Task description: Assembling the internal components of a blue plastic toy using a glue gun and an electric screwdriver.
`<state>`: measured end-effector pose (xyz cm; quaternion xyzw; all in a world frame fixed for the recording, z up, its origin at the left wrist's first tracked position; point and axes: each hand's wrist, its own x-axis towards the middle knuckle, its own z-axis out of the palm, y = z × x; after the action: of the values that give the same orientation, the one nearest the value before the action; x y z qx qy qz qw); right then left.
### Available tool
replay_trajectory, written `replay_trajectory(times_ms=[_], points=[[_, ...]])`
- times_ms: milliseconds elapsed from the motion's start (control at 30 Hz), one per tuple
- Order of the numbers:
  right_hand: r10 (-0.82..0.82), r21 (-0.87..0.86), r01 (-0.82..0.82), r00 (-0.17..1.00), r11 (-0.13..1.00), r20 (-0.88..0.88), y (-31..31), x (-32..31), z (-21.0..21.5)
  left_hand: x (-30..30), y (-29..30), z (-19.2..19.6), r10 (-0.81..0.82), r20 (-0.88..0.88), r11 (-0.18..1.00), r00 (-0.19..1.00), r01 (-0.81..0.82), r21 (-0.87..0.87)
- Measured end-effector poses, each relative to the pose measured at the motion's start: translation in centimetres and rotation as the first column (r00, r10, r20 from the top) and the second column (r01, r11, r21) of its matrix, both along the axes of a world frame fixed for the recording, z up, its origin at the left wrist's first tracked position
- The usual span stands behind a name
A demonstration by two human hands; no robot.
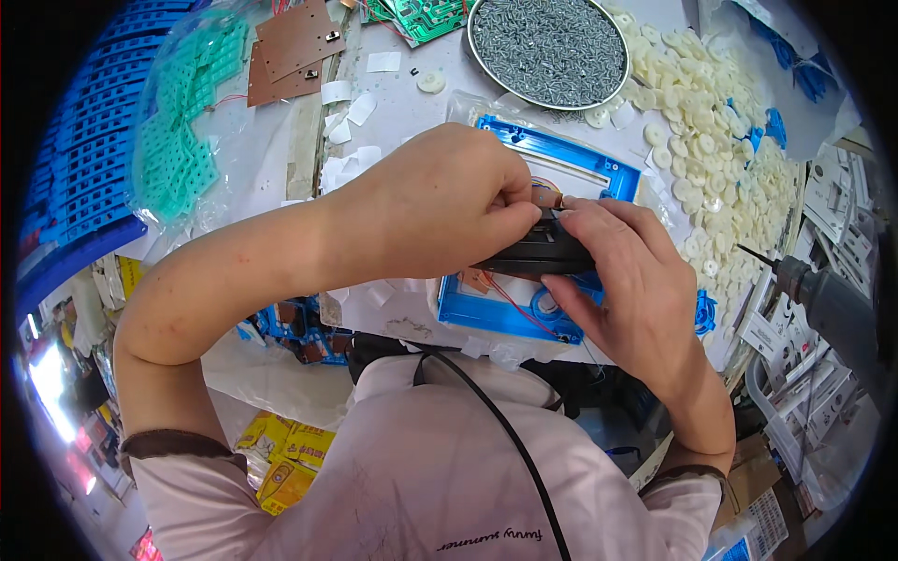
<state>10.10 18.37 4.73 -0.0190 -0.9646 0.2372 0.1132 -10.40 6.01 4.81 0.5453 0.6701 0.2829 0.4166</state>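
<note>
A black plastic housing (547,251) is held above a blue rectangular plastic frame (538,138). My right hand (631,271) grips its right end, with the fingers on top and the thumb below. Across its left end reaches my left hand (444,201), curled with thumb and forefinger pinched at the housing's upper edge. Whatever is between those fingertips is hidden. Just past them, a small brown board (545,196) with thin coloured wires shows. Below the housing, red wires (510,301) run through the frame beside a blue ring-shaped part (550,305).
A round metal tray (470,42) full of screws stands beyond the frame. Cream plastic discs (697,140) are heaped at right, near a dark power screwdriver (818,294). At left lie green plastic pieces (182,150), a blue crate (84,122) and brown boards (295,47).
</note>
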Motion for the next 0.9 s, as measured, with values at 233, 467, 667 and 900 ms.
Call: replay_trajectory(times_ms=[233, 467, 667, 900], points=[[-0.060, -0.053, 0.059, 0.998, 0.997, -0.021, 0.0, 0.5, 0.0, -1.7, 1.8, 0.2, -0.058, 0.090, 0.991, 0.994, 0.068, -0.115], [-0.157, -0.145, 0.176, 0.979, 0.974, 0.131, -0.9, 2.8, 5.8, -4.5, 8.8, -2.2, 0.186, -0.563, 0.926, 0.805, 0.048, 0.374], [-0.670, -0.743, 0.062, 0.487, 0.667, -0.561, 4.1, 7.2, 7.2, -4.4, 9.6, -3.9, 0.117, -0.667, 0.877, 0.736, 0.239, 0.418], [0.031, -0.798, -0.364, 0.916, 0.481, -0.399, 7.9, -0.4, 7.8, -4.7, 10.5, -3.5, 0.119, -0.718, 0.895, 0.686, 0.240, 0.377]])
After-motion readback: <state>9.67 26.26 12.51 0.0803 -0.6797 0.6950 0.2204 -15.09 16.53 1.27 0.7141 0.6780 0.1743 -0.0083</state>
